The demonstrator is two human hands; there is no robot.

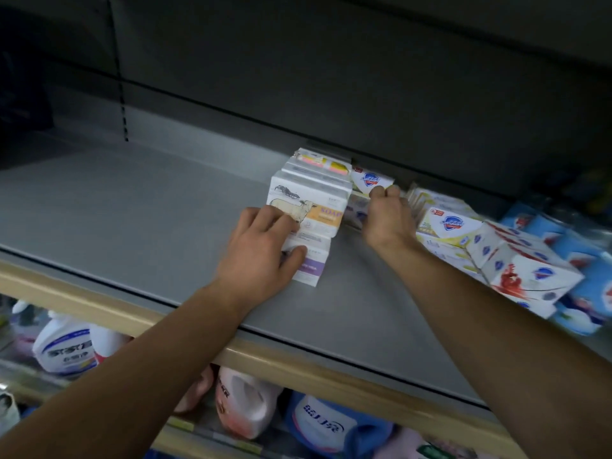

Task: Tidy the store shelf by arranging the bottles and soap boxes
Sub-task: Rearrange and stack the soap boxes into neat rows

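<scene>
Gripping a stack of white soap boxes (309, 207) at mid-frame on the grey shelf (132, 207), the left hand (261, 253) curls round it; the right hand (387, 217) pinches a shield-logo box (371, 182) behind.

matt grey shelf (132, 210) — glossy (printed) card soap boxes (311, 207)

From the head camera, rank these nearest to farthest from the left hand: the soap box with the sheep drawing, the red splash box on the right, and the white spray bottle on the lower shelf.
1. Sheep soap box, touching the left hand.
2. White spray bottle, below, lower left.
3. Red splash box, far right.
</scene>
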